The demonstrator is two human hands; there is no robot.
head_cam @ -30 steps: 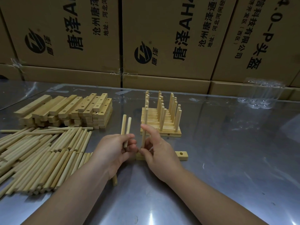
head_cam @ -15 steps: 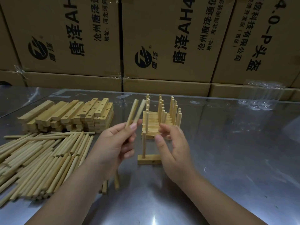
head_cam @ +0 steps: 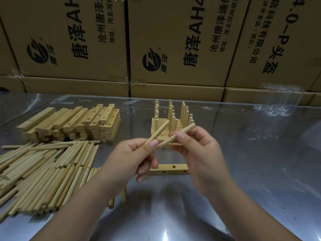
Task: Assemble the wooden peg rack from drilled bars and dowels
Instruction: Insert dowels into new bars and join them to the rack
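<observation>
My left hand [head_cam: 132, 159] pinches one dowel [head_cam: 159, 132] that points up and to the right. Close beside it, my right hand [head_cam: 199, 153] pinches a second dowel [head_cam: 182, 133] between thumb and fingers, tilted the same way. Both hands hover over a drilled bar [head_cam: 173, 168] lying flat on the metal table [head_cam: 251, 171]. Its holes show on top and on the front, and its left end is hidden behind my left fingers. Behind the hands stands a stack of finished peg racks [head_cam: 172, 115].
A pile of loose dowels [head_cam: 43, 171] lies at the left, with a stack of drilled bars [head_cam: 73, 122] behind it. Two dowel ends [head_cam: 124, 195] show under my left forearm. Cardboard boxes [head_cam: 173, 49] wall off the back. Clear plastic packaging [head_cam: 278, 101] sits at the back right.
My right hand let go of the dowel standing in the bar and took one of the two dowels from my left hand. Both hands rose above the bar.
</observation>
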